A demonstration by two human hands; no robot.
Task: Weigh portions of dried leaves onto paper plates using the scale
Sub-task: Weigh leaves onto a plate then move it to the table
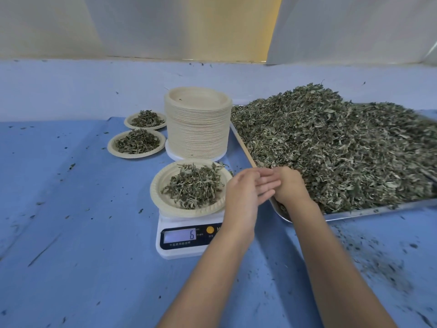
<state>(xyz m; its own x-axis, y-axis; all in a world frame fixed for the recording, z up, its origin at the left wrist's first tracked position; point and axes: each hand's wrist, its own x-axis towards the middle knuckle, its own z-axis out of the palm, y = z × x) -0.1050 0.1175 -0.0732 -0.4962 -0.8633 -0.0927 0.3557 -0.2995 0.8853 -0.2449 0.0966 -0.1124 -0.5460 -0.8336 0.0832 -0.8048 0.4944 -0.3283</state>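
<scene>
On the blue-covered tabletop (82,209), head view, contents as follows.

One white scale (186,250), near centre, with a dark front panel and a display reading 6. The panel's right end is hidden behind the left wrist.

One paper plate (156,195), seated on the scale's platform and carrying a loose portion of dried leaves (194,188).

One stack of paper plates (198,129), tall, top plate empty, directly behind the scale and just beside the tray's left edge.

One near filled plate (111,145) and one far filled plate (127,123), left of the stack, one behind the other, each holding its own leaf portion.

One metal tray (378,210), right of the scale, piled high with the bulk leaf heap (331,143). A thin wooden stick (246,150) lies along its left edge.

One left hand (241,195), back toward the camera, between the plate on the scale and the tray's near corner. Its fingers are straight and together, gripping nothing.

One right hand (290,183), over the tray's near left corner at the foot of the heap. Its fingers are extended and laid flat against the left hand, with nothing seen held. Whether leaf bits lie between the palms cannot be told.

Scattered leaf crumbs (383,263), on the tabletop in front of the tray, thickest at right.

White sheets (165,27), hanging behind the tabletop.
</scene>
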